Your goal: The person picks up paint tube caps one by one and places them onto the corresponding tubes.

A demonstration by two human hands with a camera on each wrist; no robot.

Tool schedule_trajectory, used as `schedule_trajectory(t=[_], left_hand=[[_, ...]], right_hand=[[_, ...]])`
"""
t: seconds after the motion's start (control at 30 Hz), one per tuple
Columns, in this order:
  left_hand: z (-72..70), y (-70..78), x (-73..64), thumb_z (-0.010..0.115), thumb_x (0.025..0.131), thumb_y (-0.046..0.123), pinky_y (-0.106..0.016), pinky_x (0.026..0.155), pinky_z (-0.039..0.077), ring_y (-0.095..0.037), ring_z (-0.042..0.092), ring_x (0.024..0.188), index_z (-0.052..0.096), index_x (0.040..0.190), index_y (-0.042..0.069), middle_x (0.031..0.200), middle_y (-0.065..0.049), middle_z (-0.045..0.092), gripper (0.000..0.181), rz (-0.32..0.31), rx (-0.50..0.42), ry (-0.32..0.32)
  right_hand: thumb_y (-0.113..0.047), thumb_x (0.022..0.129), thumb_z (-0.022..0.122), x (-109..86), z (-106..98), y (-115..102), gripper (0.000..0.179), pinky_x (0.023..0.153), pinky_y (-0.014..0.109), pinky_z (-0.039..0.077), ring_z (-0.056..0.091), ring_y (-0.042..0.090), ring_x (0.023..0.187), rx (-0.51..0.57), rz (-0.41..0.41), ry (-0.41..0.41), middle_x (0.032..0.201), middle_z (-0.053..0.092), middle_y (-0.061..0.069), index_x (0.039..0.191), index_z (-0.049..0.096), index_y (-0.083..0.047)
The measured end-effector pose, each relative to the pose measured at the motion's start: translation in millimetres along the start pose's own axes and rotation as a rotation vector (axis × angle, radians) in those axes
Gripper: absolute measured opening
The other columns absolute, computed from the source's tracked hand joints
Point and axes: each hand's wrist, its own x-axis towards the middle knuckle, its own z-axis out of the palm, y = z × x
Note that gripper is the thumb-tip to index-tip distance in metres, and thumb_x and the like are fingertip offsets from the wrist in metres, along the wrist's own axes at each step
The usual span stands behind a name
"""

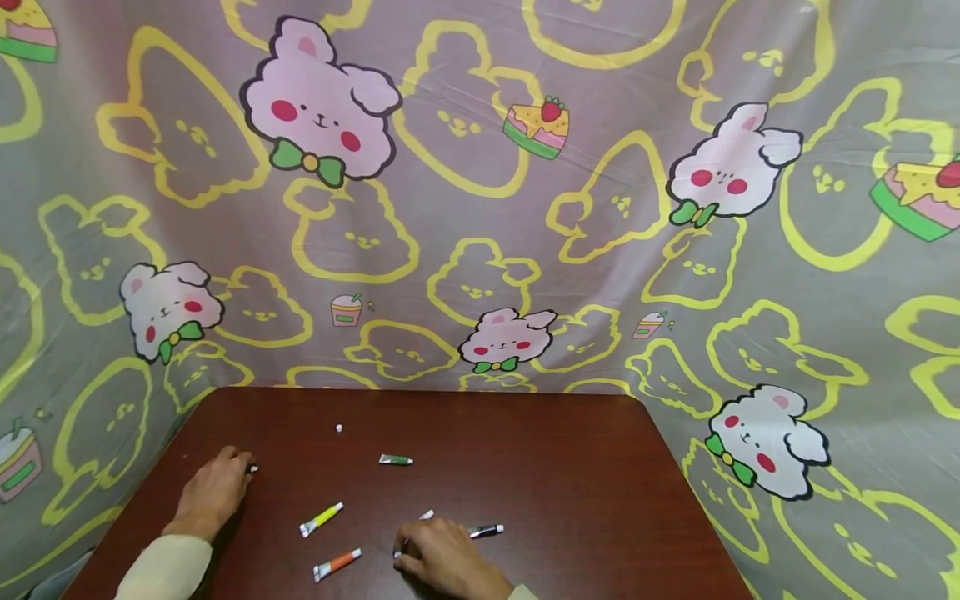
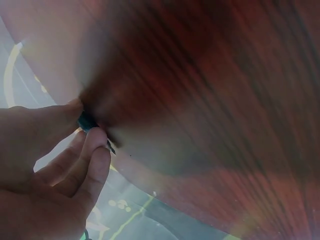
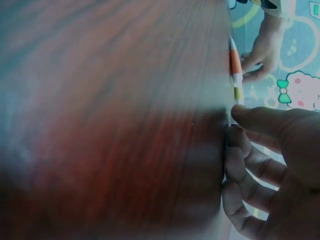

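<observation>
At the table's left side, my left hand (image 1: 213, 492) pinches a small dark paint tube (image 2: 87, 122) between thumb and fingertips; its pale end (image 1: 253, 468) pokes out. My right hand (image 1: 446, 557) rests low near the front middle, thumb and fingers curled around another paint tube (image 1: 427, 515). Only pale ends of that tube show; its colour is hidden. Just right of this hand lies a black paint tube (image 1: 487, 530). Left of it lie an orange paint tube (image 1: 337, 564) and a yellow paint tube (image 1: 322, 519).
A green paint tube (image 1: 396, 460) lies farther back on the brown table (image 1: 570, 475). Beyond it to the left is a small white cap-like piece (image 1: 339, 427). A patterned cloth (image 1: 465, 217) hangs behind and around the table.
</observation>
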Motion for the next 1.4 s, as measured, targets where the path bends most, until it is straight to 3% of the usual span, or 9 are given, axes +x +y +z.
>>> schedule_trajectory(t=[0.2,0.63,0.87,1.17,1.4], left_hand=[[1.7,-4.4,-1.5,0.079,0.092,-0.001,-0.062,0.064,0.056,-0.046,0.067,0.074,0.064,0.091,0.002,0.088,-0.02,0.06,0.016,0.008,0.011,0.022],[-2.1,-1.8,-1.2,0.08,0.093,0.002,-0.061,0.069,0.056,-0.044,0.066,0.076,0.063,0.09,0.002,0.082,-0.017,0.06,0.017,0.048,0.049,0.031],[-4.7,13.3,-1.7,0.085,0.088,0.004,-0.058,0.066,0.054,-0.041,0.064,0.07,0.062,0.084,0.004,0.074,-0.015,0.064,0.023,0.109,0.086,0.092],[-11.3,35.5,-5.8,0.086,0.089,0.008,-0.056,0.067,0.053,-0.036,0.062,0.07,0.063,0.085,0.008,0.072,-0.009,0.068,0.023,0.137,0.096,0.059],[-11.8,52.1,-14.8,0.09,0.085,0.012,-0.053,0.068,0.054,-0.032,0.062,0.071,0.064,0.084,0.012,0.075,-0.005,0.071,0.026,0.193,0.087,0.115]], right_hand=[[-0.039,0.093,0.083,-0.4,0.0,-0.3,0.009,0.057,0.012,0.033,0.056,-0.011,0.074,-0.001,-0.019,0.023,0.083,0.072,-0.022,0.096,0.077,-0.034],[-0.037,0.092,0.083,-2.6,-2.8,-1.1,0.009,0.059,0.01,0.031,0.05,-0.015,0.071,0.061,0.003,0.018,0.077,0.068,-0.025,0.094,0.076,-0.032],[-0.035,0.09,0.083,-3.7,-9.2,-3.1,0.009,0.06,0.01,0.031,0.048,-0.015,0.07,0.089,0.042,0.032,0.076,0.066,-0.025,0.093,0.075,-0.032],[-0.034,0.088,0.084,-6.0,-13.9,-1.6,0.01,0.059,0.015,0.036,0.054,-0.011,0.07,0.08,0.099,0.051,0.075,0.068,-0.024,0.093,0.076,-0.032],[-0.027,0.087,0.083,-8.3,-18.8,0.4,0.009,0.063,0.01,0.036,0.048,-0.018,0.067,0.134,0.122,0.059,0.073,0.071,-0.025,0.093,0.077,-0.029]])
